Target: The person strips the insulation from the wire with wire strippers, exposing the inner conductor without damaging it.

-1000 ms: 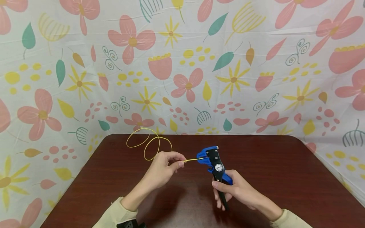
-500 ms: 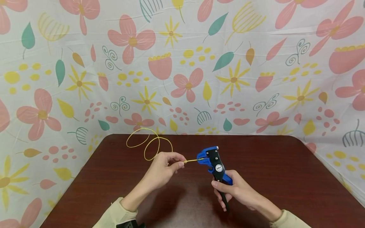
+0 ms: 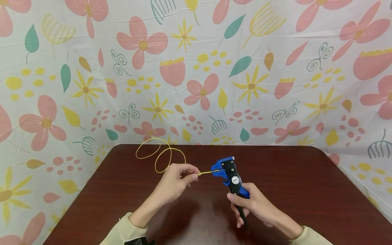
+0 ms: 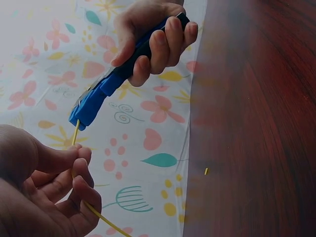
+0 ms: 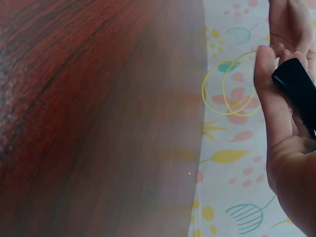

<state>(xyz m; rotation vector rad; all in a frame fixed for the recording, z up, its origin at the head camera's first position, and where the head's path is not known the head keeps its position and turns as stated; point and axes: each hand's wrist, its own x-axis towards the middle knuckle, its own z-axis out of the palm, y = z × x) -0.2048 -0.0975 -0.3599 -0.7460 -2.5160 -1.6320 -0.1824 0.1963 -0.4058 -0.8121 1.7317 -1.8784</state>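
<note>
My left hand (image 3: pixel 176 182) pinches a thin yellow wire (image 3: pixel 206 173) between thumb and fingertips, near its end. That end runs into the blue nose of a blue and black wire stripper (image 3: pixel 232 172). My right hand (image 3: pixel 257 204) grips the stripper by its handles, thumb on the near side. In the left wrist view, a short stretch of wire (image 4: pixel 75 133) shows between the left fingertips and the tool. The rest of the wire loops behind the left hand in the air. Only the dark handle end (image 5: pixel 295 81) shows in the right wrist view.
A dark red-brown wooden table (image 3: pixel 291 177) lies under both hands. Its far edge meets a white flowered cloth (image 3: pixel 202 112). A tiny yellow piece (image 4: pixel 206 171) lies on the tabletop in the left wrist view.
The fingers of my right hand have shifted slightly on the stripper's handle. The left hand and wire look almost still.
</note>
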